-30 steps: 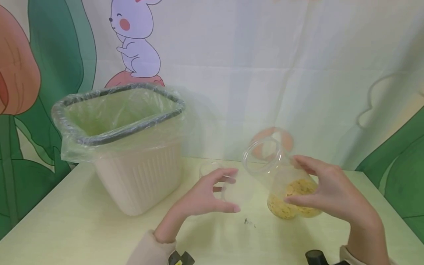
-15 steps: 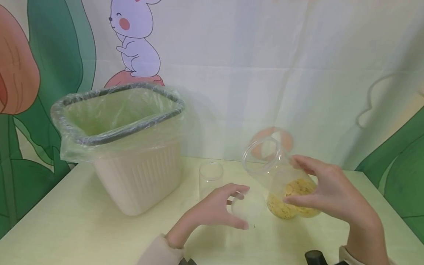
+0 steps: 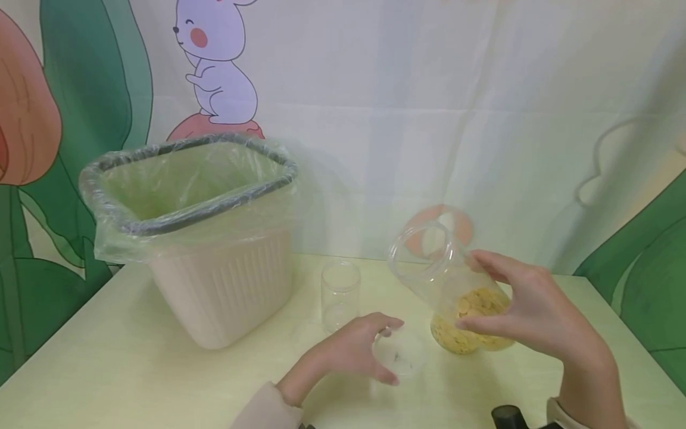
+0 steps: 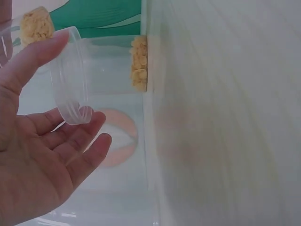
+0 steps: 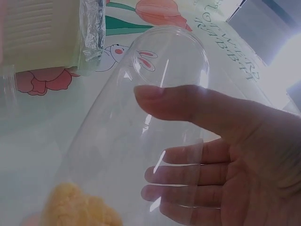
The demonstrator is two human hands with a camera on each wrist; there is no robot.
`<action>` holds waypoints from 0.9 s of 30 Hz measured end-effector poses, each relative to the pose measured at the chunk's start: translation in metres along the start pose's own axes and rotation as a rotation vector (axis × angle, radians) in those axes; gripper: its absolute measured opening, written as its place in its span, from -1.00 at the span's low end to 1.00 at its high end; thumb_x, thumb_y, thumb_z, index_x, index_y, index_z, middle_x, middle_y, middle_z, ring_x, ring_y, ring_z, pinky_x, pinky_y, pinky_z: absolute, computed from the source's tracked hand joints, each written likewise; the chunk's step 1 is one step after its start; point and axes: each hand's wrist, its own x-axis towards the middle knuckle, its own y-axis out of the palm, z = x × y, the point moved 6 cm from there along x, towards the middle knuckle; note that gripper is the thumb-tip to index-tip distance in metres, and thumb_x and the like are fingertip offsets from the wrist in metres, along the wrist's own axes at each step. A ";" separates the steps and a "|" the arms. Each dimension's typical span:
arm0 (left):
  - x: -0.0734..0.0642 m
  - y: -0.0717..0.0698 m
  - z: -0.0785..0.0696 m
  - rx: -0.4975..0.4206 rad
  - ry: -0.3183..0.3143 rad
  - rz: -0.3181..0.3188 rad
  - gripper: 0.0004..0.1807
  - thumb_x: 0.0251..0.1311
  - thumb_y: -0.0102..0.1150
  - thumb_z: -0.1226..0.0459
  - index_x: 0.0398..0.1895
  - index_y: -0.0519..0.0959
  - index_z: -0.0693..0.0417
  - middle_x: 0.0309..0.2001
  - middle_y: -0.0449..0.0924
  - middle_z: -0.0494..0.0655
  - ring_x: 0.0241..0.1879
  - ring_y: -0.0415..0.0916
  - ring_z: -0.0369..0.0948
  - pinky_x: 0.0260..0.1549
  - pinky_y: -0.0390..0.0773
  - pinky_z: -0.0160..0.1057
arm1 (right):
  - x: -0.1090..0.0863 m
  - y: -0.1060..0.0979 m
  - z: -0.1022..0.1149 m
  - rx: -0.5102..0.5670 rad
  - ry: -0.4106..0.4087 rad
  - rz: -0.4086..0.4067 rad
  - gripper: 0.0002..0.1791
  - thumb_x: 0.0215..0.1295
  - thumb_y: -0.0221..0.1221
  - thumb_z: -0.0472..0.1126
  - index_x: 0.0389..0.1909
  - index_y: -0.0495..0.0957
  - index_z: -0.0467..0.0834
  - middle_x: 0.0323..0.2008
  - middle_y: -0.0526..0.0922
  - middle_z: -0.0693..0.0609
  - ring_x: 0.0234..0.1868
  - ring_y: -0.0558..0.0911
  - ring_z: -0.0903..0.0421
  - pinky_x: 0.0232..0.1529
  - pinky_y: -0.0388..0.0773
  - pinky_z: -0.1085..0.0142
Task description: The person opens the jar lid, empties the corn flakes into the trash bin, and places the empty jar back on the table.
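In the head view my left hand [image 3: 356, 351] holds a clear round lid [image 3: 404, 354] by its rim, close over the table. The left wrist view shows the threaded edge of that lid [image 4: 70, 80] between thumb and fingers. My right hand [image 3: 530, 304] grips a clear plastic jar [image 3: 429, 283] tilted with its uncovered mouth toward the left. Yellow flakes [image 3: 485, 304] lie in its low end; in the right wrist view they gather at the bottom of the jar [image 5: 117, 136]. A second clear jar [image 4: 110, 63] with a layer of yellow flakes [image 3: 452, 333] stands upright behind it.
A clear container [image 3: 340, 298] without visible contents stands behind my left hand. To the left is a ribbed pale bin [image 3: 230, 280] with a plastic liner and dark rim. A printed cloth [image 3: 343, 155] hangs along the back edge of the pale table [image 3: 161, 381].
My left hand has moved right and down toward the table with the lid, uncovering the clear container behind it. The right hand and tilted jar have stayed nearly still.
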 end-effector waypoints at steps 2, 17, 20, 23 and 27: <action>0.000 0.001 0.001 0.033 0.005 0.004 -0.15 -0.28 0.49 0.16 0.21 0.34 0.08 0.13 0.40 -0.11 0.07 0.39 -0.20 0.01 0.40 -0.30 | 0.000 0.000 0.001 -0.005 -0.003 -0.001 -0.04 -0.32 0.49 0.02 0.18 0.35 -0.26 0.02 0.54 -0.15 -0.04 0.51 -0.08 -0.16 0.48 0.03; 0.002 0.010 0.014 0.158 -0.066 0.096 -0.13 -0.32 0.50 0.26 0.21 0.34 0.08 0.16 0.38 -0.12 0.07 0.39 -0.20 0.04 0.37 -0.33 | 0.000 0.001 0.001 -0.011 -0.013 0.007 -0.04 -0.32 0.48 0.03 0.17 0.35 -0.27 0.02 0.54 -0.17 -0.05 0.51 -0.06 -0.17 0.47 0.08; 0.002 0.011 0.015 0.185 -0.065 0.105 -0.13 -0.33 0.50 0.27 0.21 0.34 0.09 0.15 0.39 -0.11 0.08 0.38 -0.20 0.06 0.35 -0.34 | 0.000 0.001 0.001 -0.010 -0.015 0.008 -0.04 -0.32 0.48 0.03 0.17 0.35 -0.27 0.02 0.54 -0.17 -0.05 0.51 -0.07 -0.16 0.46 0.06; 0.001 0.012 0.016 0.201 -0.066 0.110 -0.14 -0.33 0.50 0.28 0.20 0.35 0.11 0.15 0.39 -0.10 0.10 0.37 -0.21 0.08 0.33 -0.34 | 0.000 0.002 0.001 -0.010 -0.026 0.004 -0.05 -0.33 0.49 0.02 0.16 0.36 -0.28 0.01 0.54 -0.17 -0.05 0.52 -0.06 -0.17 0.47 0.09; 0.001 0.014 0.018 0.223 -0.074 0.113 -0.14 -0.34 0.50 0.27 0.19 0.36 0.11 0.16 0.39 -0.11 0.14 0.33 -0.21 0.12 0.30 -0.34 | 0.000 0.002 0.001 -0.005 -0.029 0.004 -0.05 -0.33 0.49 0.02 0.16 0.37 -0.27 0.00 0.55 -0.15 -0.05 0.52 -0.06 -0.15 0.47 0.07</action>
